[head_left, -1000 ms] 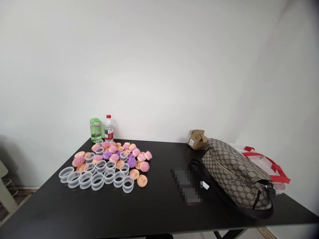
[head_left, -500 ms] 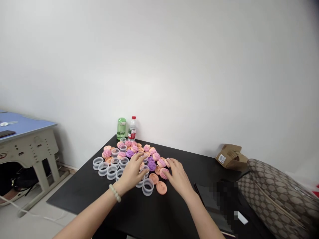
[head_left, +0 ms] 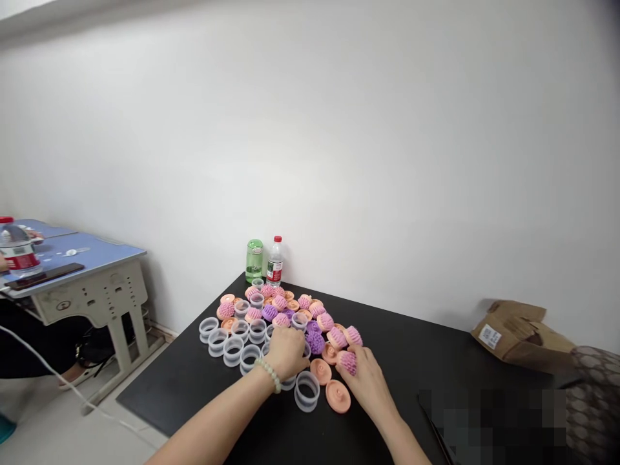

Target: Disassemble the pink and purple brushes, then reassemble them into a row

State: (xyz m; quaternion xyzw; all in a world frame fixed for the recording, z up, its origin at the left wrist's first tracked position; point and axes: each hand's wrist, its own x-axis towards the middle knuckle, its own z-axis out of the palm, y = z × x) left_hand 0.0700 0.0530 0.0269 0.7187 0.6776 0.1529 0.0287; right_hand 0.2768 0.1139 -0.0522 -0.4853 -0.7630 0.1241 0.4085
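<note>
On the black table point(head_left: 387, 342) lies a cluster of small parts. My left hand point(head_left: 289, 354), with a beaded bracelet at the wrist, bends its fingers down among clear plastic rings point(head_left: 307, 391); the fingertips and whatever they hold are hidden. My right hand point(head_left: 371, 381) closes its thumb and fingers around a pink bristled piece point(head_left: 347, 363) with a peach base, at the cluster's right edge. Just left of that hand are peach discs point(head_left: 338, 396) with a raised centre. Purple bristled pieces point(head_left: 316, 342) lie between both hands.
Behind the cluster stand a green bottle point(head_left: 254, 261) and a red-capped water bottle point(head_left: 274, 261), near the wall. A crumpled brown paper bag point(head_left: 513, 332) and a patterned bag point(head_left: 598, 381) are at the right. Leftward is a blue-topped desk point(head_left: 104, 248) with another bottle point(head_left: 19, 252).
The view has swung left, so the table appears further right. My left hand's fingers have curled down among the rings. My right hand has closed around the pink bristled piece.
</note>
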